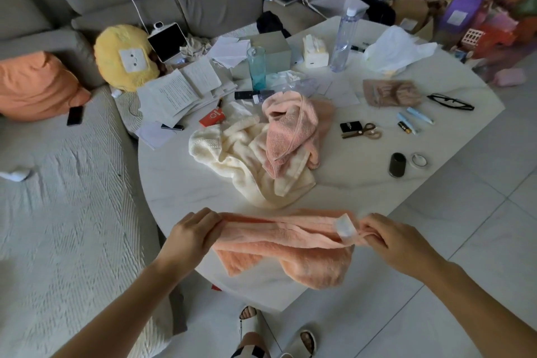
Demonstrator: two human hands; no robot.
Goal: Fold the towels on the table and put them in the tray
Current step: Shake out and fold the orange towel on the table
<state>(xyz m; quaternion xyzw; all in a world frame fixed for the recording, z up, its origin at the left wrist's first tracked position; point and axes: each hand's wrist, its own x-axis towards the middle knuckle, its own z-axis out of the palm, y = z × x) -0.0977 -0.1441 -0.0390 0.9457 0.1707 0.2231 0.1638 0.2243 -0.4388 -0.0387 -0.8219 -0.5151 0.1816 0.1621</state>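
Two hands, left (193,234) and right (390,238), pinching peach towel (287,244), white label (345,227) unreadable.

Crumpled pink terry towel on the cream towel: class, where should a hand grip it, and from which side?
Pinch the crumpled pink terry towel's hemmed edge that runs down its middle, coming from above: that raised ridge is exposed, while its lower folds merge into the cream towel.

Both forearms are bare right up to the lower edge of the picture, with no sleeve, watch or ring showing on the left hand (194,237) or the right hand (396,243). On the feet are pale open-toed slippers (252,324) with a broad band over the instep, toes showing at the front. A scrap of black-and-white checked cloth (250,353) shows beside them, at the bottom edge.
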